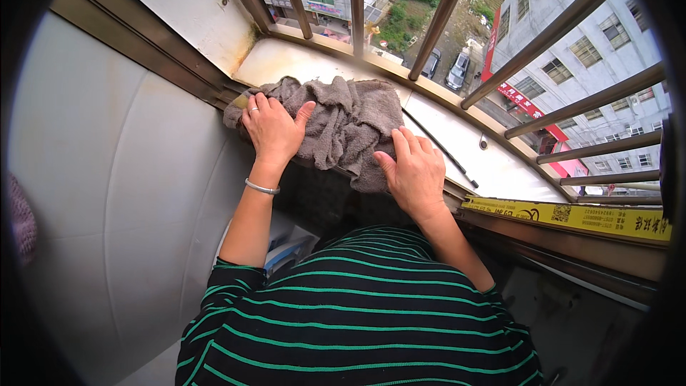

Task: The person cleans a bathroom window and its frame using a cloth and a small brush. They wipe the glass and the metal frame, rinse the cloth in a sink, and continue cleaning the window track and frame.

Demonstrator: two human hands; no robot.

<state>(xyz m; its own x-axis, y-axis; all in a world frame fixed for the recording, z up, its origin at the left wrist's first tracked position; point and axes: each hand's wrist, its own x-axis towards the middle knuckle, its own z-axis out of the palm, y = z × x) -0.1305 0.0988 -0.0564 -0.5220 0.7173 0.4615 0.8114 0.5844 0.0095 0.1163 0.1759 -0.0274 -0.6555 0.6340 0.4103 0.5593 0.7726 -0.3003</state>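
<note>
A crumpled grey-brown terry towel (343, 123) lies bunched across the window track and the inner edge of the white sill (471, 145). My left hand (273, 128), with a ring on one finger and a bangle at the wrist, holds down the towel's left end, thumb spread to the right. At the towel's right edge, my right hand (415, 169) holds the cloth under its fingers and thumb. The undersides of both hands are hidden. Beyond the towel, a thin black rod (442, 147) lies on the sill.
Metal window bars (445, 16) enclose the sill's outer side, with buildings and parked cars far below. A brown metal frame (144, 27) runs along the left. On the right lower frame sits a yellow printed strip (568, 217). Pale tiled wall (134, 171) stands at left.
</note>
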